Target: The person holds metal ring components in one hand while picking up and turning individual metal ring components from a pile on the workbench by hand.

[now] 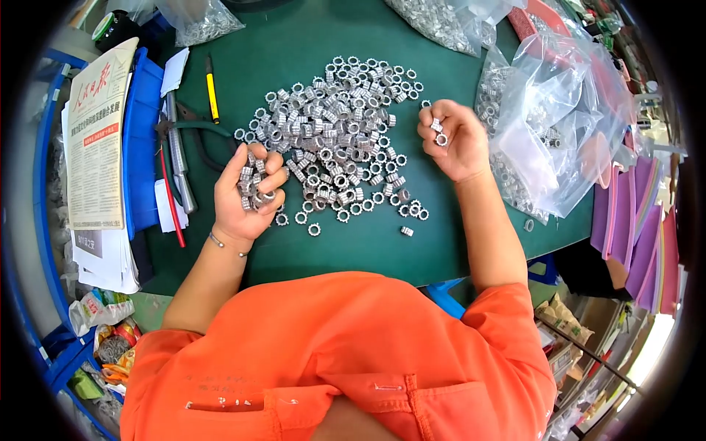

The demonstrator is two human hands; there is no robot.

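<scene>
Cupping left hand (234, 207): my fingers curled around several toothed metal rings (254, 180).
Right hand (465, 143): fingers bent, holding at least two rings.
Ring pile (334, 125): green tabletop (353, 253), between my hands.
Obstructions: pliers (204, 126) near left fingers; clear plastic bag (559, 95) near right wrist.

Green tabletop (331, 253): toothed metal rings (338, 121) heaped mid-table; yellow marker (212, 92) left; clear plastic bag (548, 103) right.
</scene>
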